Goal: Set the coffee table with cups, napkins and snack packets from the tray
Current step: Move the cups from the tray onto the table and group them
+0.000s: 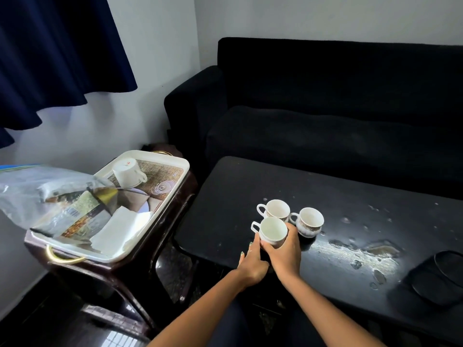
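Three white cups stand close together on the black coffee table (250, 186). My right hand (284, 256) grips the nearest cup (271, 230) around its side. My left hand (253, 264) touches that cup's left side with a straight finger, just below its handle. Behind it stand a second cup (276, 210) and a third cup (309, 221). The white tray (175, 169) on the left holds an upside-down cup (127, 172), white napkins (117, 230) and snack packets (75, 214).
The tray rests on a dark side table (140, 266) left of the coffee table. A clear plastic bag (30, 194) lies over the tray's left end. A black sofa (325, 108) runs behind the coffee table. A black coiled cable (448, 269) lies at the table's right.
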A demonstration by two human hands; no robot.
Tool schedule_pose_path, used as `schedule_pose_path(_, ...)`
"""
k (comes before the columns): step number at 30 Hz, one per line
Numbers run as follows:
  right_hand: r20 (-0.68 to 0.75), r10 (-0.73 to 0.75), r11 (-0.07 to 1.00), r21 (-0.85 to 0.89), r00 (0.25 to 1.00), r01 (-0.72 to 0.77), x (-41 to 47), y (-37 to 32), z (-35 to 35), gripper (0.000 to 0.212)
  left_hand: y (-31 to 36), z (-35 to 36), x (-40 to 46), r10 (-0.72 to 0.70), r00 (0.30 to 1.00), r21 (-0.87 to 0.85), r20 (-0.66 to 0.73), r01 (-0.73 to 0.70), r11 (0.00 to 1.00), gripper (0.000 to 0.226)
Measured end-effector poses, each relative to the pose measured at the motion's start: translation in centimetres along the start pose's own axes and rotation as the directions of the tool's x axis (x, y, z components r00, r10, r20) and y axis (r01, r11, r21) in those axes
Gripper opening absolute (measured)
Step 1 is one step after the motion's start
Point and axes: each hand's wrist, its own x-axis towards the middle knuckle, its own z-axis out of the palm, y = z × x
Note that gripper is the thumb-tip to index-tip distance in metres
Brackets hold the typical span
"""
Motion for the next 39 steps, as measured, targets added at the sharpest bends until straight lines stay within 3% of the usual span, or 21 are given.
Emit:
schedule_pose_path(11,0.089,0.152,0.988,-0.052,0.984,-0.148,-0.6,1.6,-0.6,0.082,-0.1,0.7,-0.1,-0.049,0.995,0.023,-0.085,0.051,0.998,0.081)
schedule_pose_path(15,0.091,0.218,0.974,-0.079,0.972,-0.211,-1.4,1.6,-1.2,0.075,-0.1,0.7,-0.9,-0.071,0.996,0.052,-0.055,0.074,0.996,0.079)
schedule_pose_path(20,0.053,0.252,0.948,-0.216,0.966,-0.236,-3.5,1.1,-1.3,0.05,-0.7,-0.3,-2.1,-0.042,0.999,0.05,-0.02,0.043,0.998,0.064)
schedule_pose_path(24,0.151,0.236,0.945,-0.265,0.96,-0.191,-5.3,-0.1,-0.2,0.032,-1.2,-2.5,-3.0,-0.024,0.998,0.121,-0.062,0.032,0.992,0.059)
schedule_pose_path(30,0.343,0.06,0.962,-0.27,0.937,0.037,-6.4,-4.6,2.4,0.021,-2.1,-7.8,-4.5,0.07,0.971,0.201,-0.227,-0.024,0.979,0.056)
schedule_pose_path(35,0.441,-0.12,0.932,-0.26,0.89,0.254,-6.1,-9.5,5.6,0.02,-2.8,-13.6,-6.0,0.222,0.868,0.305,-0.444,-0.087,0.948,0.052)
schedule_pose_path(39,0.501,-0.19,0.923,-0.203,0.845,0.328,-5.7,-12.8,8.4,0.015,-4.3,-17.8,-6.7,0.332,0.677,0.405,-0.656,-0.054,0.913,0.046)
